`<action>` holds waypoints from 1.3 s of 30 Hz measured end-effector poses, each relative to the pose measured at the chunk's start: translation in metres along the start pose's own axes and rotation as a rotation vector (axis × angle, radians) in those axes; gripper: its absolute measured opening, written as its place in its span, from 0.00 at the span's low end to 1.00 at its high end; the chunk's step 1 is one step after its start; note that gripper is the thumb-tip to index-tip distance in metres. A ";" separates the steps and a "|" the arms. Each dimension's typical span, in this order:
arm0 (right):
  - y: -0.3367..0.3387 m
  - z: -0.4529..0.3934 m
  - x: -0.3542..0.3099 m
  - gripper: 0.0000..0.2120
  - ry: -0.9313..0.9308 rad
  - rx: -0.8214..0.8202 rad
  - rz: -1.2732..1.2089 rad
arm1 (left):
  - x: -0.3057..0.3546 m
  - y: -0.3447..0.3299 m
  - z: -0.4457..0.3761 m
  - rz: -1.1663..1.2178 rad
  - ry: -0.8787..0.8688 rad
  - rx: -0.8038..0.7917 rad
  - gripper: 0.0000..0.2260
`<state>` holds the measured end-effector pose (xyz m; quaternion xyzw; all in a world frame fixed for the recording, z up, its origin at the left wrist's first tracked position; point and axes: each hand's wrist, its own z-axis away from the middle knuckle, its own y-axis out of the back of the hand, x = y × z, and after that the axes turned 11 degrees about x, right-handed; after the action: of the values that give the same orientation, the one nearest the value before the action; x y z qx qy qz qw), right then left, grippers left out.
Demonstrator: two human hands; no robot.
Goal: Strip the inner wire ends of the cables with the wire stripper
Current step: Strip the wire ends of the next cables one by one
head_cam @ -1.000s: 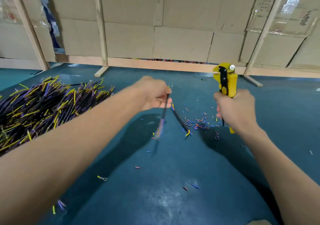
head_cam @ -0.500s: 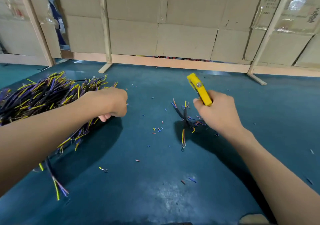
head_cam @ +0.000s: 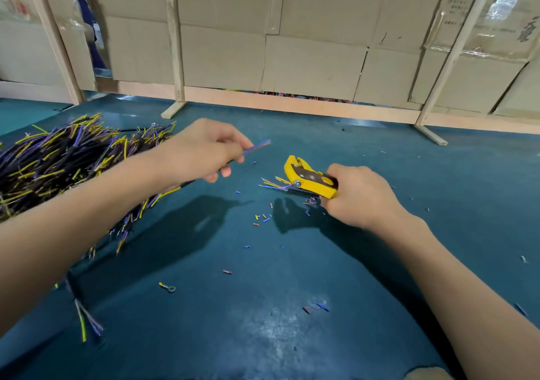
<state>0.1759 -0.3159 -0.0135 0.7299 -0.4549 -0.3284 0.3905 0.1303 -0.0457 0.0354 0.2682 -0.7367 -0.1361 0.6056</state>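
My left hand pinches a black cable lifted above the table; its coloured inner wires stick out to the right past my fingertips, blurred by motion. My right hand grips the yellow wire stripper low over the table, its jaws pointing left. Under the stripper's head lie one or two cables with fanned coloured wire ends. A big pile of black cables with yellow and purple ends covers the table's left side, partly hidden by my left forearm.
Small coloured insulation scraps litter the blue-green table around the stripper. A ring terminal lies nearer me, and a stray cable at lower left. A wooden-framed cardboard partition closes off the far edge.
My left hand dropped the earlier cable, reached into the pile and now comes back to the right holding a fresh cable. My right hand lowered the stripper and tipped it sideways.
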 end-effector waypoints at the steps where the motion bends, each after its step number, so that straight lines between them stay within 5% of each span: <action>1: 0.000 -0.001 0.002 0.07 -0.019 0.005 0.018 | -0.004 -0.001 0.005 0.000 -0.023 0.001 0.10; 10: -0.003 -0.001 0.000 0.09 0.013 0.064 0.143 | -0.033 -0.020 0.033 -0.031 -0.286 0.311 0.05; 15: -0.001 0.000 -0.012 0.10 0.060 0.207 0.136 | -0.033 -0.019 0.044 -0.121 -0.536 0.340 0.07; 20: 0.001 0.000 -0.012 0.08 0.079 0.187 0.176 | -0.032 -0.019 0.049 -0.101 -0.591 0.317 0.09; 24: 0.013 0.006 -0.018 0.14 -0.168 0.358 -0.473 | -0.029 -0.017 0.053 -0.077 -0.619 0.319 0.08; 28: 0.031 0.012 -0.044 0.10 -0.220 0.197 -1.223 | -0.031 -0.019 0.054 0.003 -0.523 0.252 0.08; 39: 0.020 0.026 -0.072 0.05 -0.234 0.070 -1.269 | -0.029 -0.034 0.060 0.319 -0.419 0.064 0.07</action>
<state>0.1193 -0.2627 0.0006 0.8285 0.0151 -0.5580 0.0442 0.0837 -0.0649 -0.0206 0.1335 -0.8830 -0.0682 0.4448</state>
